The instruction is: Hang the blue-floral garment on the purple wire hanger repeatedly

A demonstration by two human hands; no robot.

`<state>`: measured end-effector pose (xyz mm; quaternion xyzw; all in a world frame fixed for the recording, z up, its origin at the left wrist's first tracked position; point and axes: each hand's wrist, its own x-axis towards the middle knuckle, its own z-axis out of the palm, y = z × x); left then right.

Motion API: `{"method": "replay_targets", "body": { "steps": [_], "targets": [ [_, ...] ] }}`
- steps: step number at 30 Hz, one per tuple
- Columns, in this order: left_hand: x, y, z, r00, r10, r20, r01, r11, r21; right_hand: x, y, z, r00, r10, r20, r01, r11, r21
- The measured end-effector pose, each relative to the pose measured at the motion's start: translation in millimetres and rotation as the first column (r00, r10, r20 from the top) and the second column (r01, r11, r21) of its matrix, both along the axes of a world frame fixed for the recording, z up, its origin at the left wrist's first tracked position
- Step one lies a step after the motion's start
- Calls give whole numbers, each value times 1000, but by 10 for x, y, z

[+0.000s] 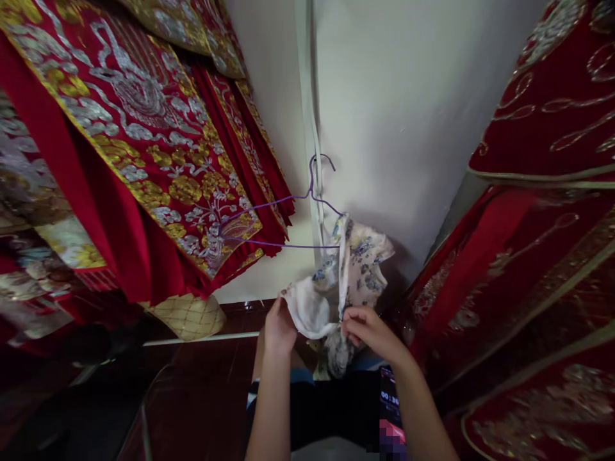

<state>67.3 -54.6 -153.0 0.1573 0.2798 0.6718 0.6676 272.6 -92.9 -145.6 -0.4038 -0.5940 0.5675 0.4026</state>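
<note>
A purple wire hanger [283,245] hangs in front of the wall, its hook at the white cable. A pale garment with a floral print [368,262] is on the hanger's right end; the left end is bare. My left hand [281,325] is closed on the white left part of the garment. With bent fingers, my right hand [362,325] pinches the garment's edge, below the hanger. Lower folds of the cloth hang between my hands, above my lap.
Red embroidered fabric [139,121] hangs on the left, and more red embroidered cloth [528,256] on the right. A white cable [307,83] runs down the wall. A phone [389,390] with a lit screen lies by my right forearm.
</note>
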Motion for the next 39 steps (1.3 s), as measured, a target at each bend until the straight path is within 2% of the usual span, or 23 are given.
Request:
{"method": "replay_targets", "body": {
  "steps": [2,3,5,7,9,10,12,13,15,17,19,21,24,26,27,29,31,33,35,37,39],
  "targets": [
    [134,-114,145,998,-36,-51,43,988,145,65,-6,16,995,-23,99,21,999,26],
    [195,-181,230,994,-51,-94,69,978,198,72,-4,27,988,-99,117,92,993,69],
    [302,-324,395,956,-93,-279,183,931,317,46,7,44,957,-276,85,259,951,166],
    [387,-453,520,842,-93,-532,340,857,387,-12,11,51,939,-343,14,336,927,167],
    [439,-535,591,702,-21,-711,442,796,413,-82,-2,47,958,-279,-60,282,958,46],
    [449,-554,607,653,42,-756,445,787,428,-114,-17,44,965,-233,-119,231,972,-34],
    [432,-546,603,592,162,-789,398,793,461,-160,-62,46,950,-160,-268,118,979,-165],
    [408,-524,585,575,187,-797,385,798,464,-168,-90,54,933,-133,-335,68,978,-197],
    [342,-463,520,556,113,-824,454,789,414,-143,-147,94,912,-81,-402,-6,978,-210],
    [272,-398,423,506,-40,-862,603,730,321,-67,-193,174,920,-15,-391,-67,978,-195],
    [208,-340,310,377,-90,-922,705,673,223,44,-208,300,936,55,-348,-120,979,-167],
    [126,-288,209,164,-51,-985,752,652,92,170,-173,464,954,86,-288,-126,984,-123],
    [-98,-207,132,-192,35,-981,697,709,-111,341,17,717,989,37,-143,-35,999,17],
    [-325,-149,143,-337,81,-938,615,773,-154,406,255,830,997,-81,16,76,974,215],
    [-452,-120,167,-381,110,-918,582,800,-145,416,405,858,981,-168,93,128,932,339],
    [-704,-65,241,-438,194,-878,547,833,-89,383,745,857,923,-350,159,207,801,561],
    [-919,-15,338,-470,288,-835,532,847,-8,295,1094,803,901,-408,149,220,723,655],
    [-1075,23,441,-489,341,-803,524,851,42,181,1402,733,894,-413,171,198,709,677],
    [-1169,46,536,-540,328,-775,485,874,31,73,1632,673,885,-407,225,163,725,669],
    [-1211,53,617,-624,271,-733,409,912,-11,2,1765,624,869,-398,294,122,748,652],
    [-1222,45,678,-710,159,-687,292,953,-81,-14,1802,581,850,-391,352,86,764,640]
  ]
}}
